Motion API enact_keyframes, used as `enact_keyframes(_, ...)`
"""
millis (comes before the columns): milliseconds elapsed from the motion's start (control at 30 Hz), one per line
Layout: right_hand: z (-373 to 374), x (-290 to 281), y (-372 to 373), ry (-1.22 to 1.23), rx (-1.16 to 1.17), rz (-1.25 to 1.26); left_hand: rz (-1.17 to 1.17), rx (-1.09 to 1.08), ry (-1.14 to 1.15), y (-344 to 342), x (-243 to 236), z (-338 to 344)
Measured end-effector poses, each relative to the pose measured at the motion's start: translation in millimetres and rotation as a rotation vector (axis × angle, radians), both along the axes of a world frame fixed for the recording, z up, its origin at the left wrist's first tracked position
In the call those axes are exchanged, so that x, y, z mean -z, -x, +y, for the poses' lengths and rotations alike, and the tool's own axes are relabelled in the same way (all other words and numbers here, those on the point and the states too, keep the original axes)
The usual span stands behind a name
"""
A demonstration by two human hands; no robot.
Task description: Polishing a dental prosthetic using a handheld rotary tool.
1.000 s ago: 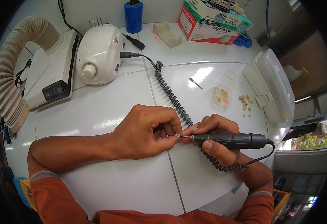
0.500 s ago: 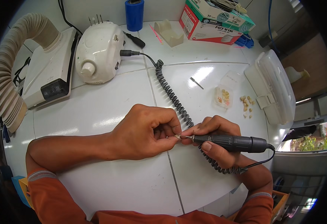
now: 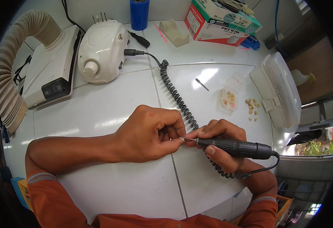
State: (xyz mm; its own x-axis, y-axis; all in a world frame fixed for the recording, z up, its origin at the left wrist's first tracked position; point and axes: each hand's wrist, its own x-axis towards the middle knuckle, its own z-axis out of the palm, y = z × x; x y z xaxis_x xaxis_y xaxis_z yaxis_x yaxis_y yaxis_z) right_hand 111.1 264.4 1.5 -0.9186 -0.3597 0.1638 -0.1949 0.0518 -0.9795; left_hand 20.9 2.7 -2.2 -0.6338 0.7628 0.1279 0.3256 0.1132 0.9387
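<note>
- Off-white, the tiny piece sits pinched between fingertips of the left grip; a weak pinch could let the bit flick it away or nick a finger.
- The right grip clasps the black handpiece; the coiled cord passes beneath and might snag, pulling the bit off line.
- Up-left of the left grip, the counter leaves moving room.
- Below the right grip, the counter's edge curves near; loose pieces up-right limit sweeping.

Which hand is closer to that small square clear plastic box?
Right. In the picture, the right hand is below the box; the left hand is farther, below and leftward.
</note>
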Motion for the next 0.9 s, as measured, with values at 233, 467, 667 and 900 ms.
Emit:
enact_keyframes(233, -0.9, -0.3, -0.5, -0.007, 0.006, -0.001, -0.026, 0.002, -0.002, -0.4, -0.2, -0.6)
enact_keyframes(467, -2.9, -2.2, -0.9, 0.017, 0.023, -0.011, -0.022, -0.003, 0.007, -0.4, -0.6, -0.5)
enact_keyframes(667, -2.5, -2.3, -0.4, 0.007, 0.019, 0.007, -0.029, -0.008, -0.001, -0.7, -2.4, -0.1)
enact_keyframes(900, -0.9, -1.6, 0.6, -0.011, 0.006, 0.011, -0.041, -0.003, 0.008, -0.4, -2.1, -0.7)
